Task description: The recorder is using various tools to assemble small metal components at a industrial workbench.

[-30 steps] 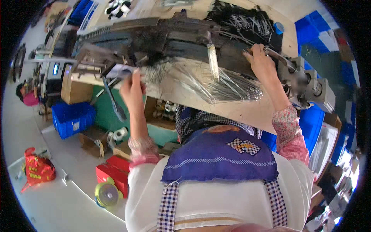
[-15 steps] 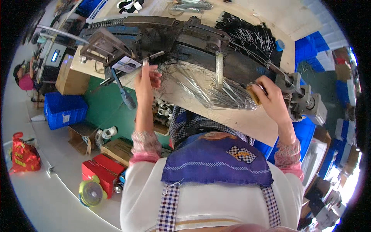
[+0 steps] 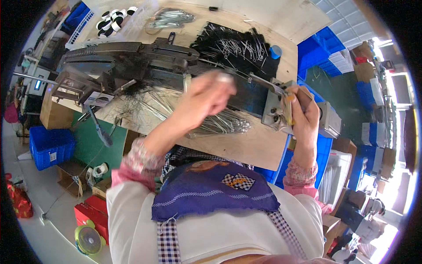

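A long dark metal machine point(image 3: 169, 66) runs across the wooden table. My left hand point(image 3: 202, 99) is in front of its middle, above a bundle of thin metal wire stems point(image 3: 220, 125). Motion smears its fingers, which look curled, and whether it holds anything is unclear. My right hand point(image 3: 305, 115) is closed at the machine's right end, beside the metal clamp block point(image 3: 273, 112). A yellow-brown piece point(image 3: 288, 110), its kind unclear, is in its fingers. Behind the machine, wires with black bristles point(image 3: 239, 48) lie on a dark mat.
A blue round container point(image 3: 275, 52) stands beside the mat. Further back are a bundle of wires point(image 3: 171, 18) and a clear bin point(image 3: 134, 22) with black-and-white rolls. A lever with a grey handle point(image 3: 102, 134) juts past the table's front left. Blue crates point(image 3: 52, 147) stand around the table.
My left hand has moved right, from the machine's left part to in front of its middle. My right hand has moved from the wire ends to the machine's right end. The view has shifted right.
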### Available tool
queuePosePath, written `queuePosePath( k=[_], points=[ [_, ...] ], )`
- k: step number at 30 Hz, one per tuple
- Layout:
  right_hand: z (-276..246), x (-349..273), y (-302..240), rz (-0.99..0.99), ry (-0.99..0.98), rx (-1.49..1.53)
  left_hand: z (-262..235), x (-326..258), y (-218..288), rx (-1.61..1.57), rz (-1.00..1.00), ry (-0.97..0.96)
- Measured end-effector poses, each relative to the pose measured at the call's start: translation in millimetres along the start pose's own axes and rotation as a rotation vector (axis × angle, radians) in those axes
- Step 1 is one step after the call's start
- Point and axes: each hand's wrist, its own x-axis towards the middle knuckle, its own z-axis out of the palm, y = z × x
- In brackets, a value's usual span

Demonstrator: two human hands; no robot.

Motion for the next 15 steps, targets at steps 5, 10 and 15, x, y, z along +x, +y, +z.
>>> queuePosePath(
  k=[5,10,15],
  points=[
    [-20.0,-3.9,9.9,-0.074,-0.08,-0.132,11.9,47.7,-34.6,-0.223,-0.424,-0.014],
    [-11.9,14.5,-7.3,0.014,-0.005,-0.054,-4.7,44.2,-43.8,-0.273,-0.197,0.243],
    [16.2,80.9,-7.1,-0.391,-0.006,-0.495,11.0,44.3,-40.6,-0.241,-0.123,0.338]
  ],
)
